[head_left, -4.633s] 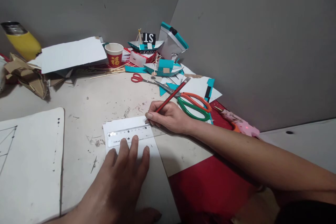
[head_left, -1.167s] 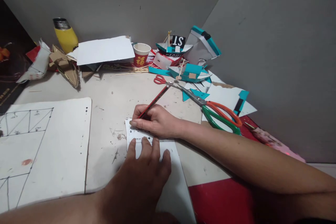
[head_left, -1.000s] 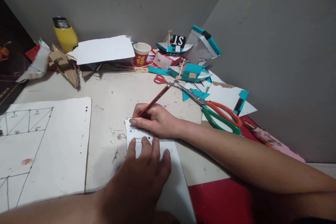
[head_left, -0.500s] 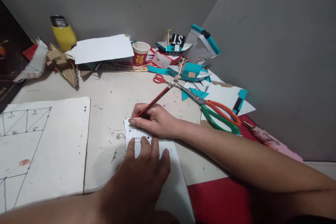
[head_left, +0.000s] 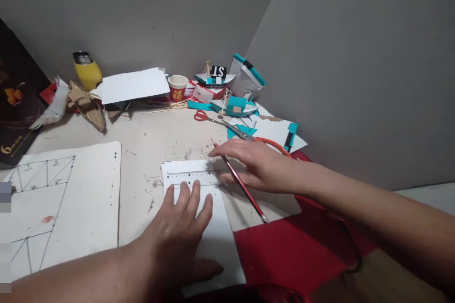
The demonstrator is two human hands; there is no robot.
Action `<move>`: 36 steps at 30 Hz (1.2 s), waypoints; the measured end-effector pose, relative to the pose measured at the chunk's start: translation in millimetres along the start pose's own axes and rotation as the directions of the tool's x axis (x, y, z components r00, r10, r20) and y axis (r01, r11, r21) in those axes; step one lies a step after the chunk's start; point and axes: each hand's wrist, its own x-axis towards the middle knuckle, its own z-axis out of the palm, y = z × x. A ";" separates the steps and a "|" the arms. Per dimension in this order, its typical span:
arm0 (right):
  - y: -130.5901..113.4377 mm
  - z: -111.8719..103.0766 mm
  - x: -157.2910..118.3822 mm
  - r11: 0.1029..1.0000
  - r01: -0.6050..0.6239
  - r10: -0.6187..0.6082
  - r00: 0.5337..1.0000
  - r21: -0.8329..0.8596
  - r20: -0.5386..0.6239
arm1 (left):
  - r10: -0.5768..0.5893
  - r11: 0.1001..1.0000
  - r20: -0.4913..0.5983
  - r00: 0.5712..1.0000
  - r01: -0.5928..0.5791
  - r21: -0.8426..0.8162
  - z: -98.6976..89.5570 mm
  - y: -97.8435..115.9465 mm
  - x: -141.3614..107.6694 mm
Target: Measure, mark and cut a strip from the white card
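My left hand [head_left: 179, 225] rests with fingers spread, their tips on a clear ruler [head_left: 199, 176]. The ruler lies across the top of a white sheet [head_left: 213, 227]. To the right of the sheet, my right hand [head_left: 254, 163] holds a dark red pencil [head_left: 241, 184] loosely between thumb and fingers. The pencil slants with its sharpened tip up and left and its other end down toward the red surface. Part of it crosses in front of the fingers. Just behind this hand lie scissors with an orange handle [head_left: 272, 143], partly hidden by it.
On the left lies a large sheet with a ruled truss-like drawing [head_left: 88, 199]. Along the back stand a yellow bottle [head_left: 88, 73], a paper cup [head_left: 177, 90], white board [head_left: 133, 86], paper boats [head_left: 234, 105] and small red-handled scissors [head_left: 201, 116]. A dark box [head_left: 17, 99] stands far left.
My right hand has moved right, off the sheet's upper edge, and the pencil has swung round so its tip points up-left. My left hand stays on the ruler. The camera view has shifted.
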 end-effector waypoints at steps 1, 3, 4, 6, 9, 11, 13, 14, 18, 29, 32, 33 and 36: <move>3.0 3.4 -10.2 0.999 -0.033 0.035 0.998 -0.021 0.060 | -0.005 1.000 0.002 1.000 0.005 0.009 -1.0 0.0 0.2; 7.7 12.6 -25.5 0.995 -0.098 0.101 0.988 -0.032 0.119 | -0.017 0.999 0.007 1.000 0.017 0.030 -4.9 0.4 0.6; 9.2 16.9 -30.4 0.994 -0.110 0.113 0.985 -0.028 0.133 | -0.020 0.999 0.014 1.000 0.019 0.038 -7.6 0.9 0.7; 10.4 22.9 -35.0 0.994 -0.111 0.112 0.985 -0.011 0.133 | -0.019 0.999 0.032 0.999 0.017 0.050 -13.6 2.5 0.7; 9.8 24.1 -33.6 0.997 -0.081 0.081 0.989 -0.003 0.121 | -0.023 0.998 0.060 0.998 0.019 0.062 -21.9 5.9 1.6; 8.6 21.8 -30.3 0.999 -0.054 0.055 0.991 -0.010 0.123 | -0.028 0.998 0.070 0.997 0.024 0.058 -26.7 7.3 2.7; 7.1 18.8 -27.0 0.999 -0.027 0.030 0.991 -0.021 0.130 | -0.037 0.999 0.073 0.997 0.034 0.037 -32.4 6.1 2.9; 6.4 17.4 -26.0 1.000 -0.016 0.019 0.991 -0.027 0.131 | -0.046 0.999 0.068 0.997 0.044 0.021 -36.4 4.2 2.3; 5.0 10.7 -30.7 0.999 -0.008 0.011 0.995 -0.034 0.098 | -0.152 0.987 -0.019 0.988 0.151 -0.049 -60.1 -7.1 -8.2; 2.9 -1.2 -94.0 0.992 -0.114 0.120 0.977 0.047 -0.179 | -0.075 0.993 0.017 0.997 0.073 0.090 -48.2 50.7 -59.4; -1.9 0.7 -99.9 0.991 -0.116 0.127 0.965 0.061 -0.227 | -0.059 0.979 0.005 0.998 0.057 0.198 -35.5 49.0 -58.4; -2.9 1.5 -100.6 0.991 -0.119 0.131 0.963 0.064 -0.235 | -0.048 0.972 -0.005 0.999 0.048 0.228 -32.9 45.2 -57.6; -2.7 4.4 -100.6 0.986 -0.149 0.164 0.954 0.078 -0.249 | -0.019 0.958 -0.051 0.999 0.033 0.284 -28.3 31.7 -54.4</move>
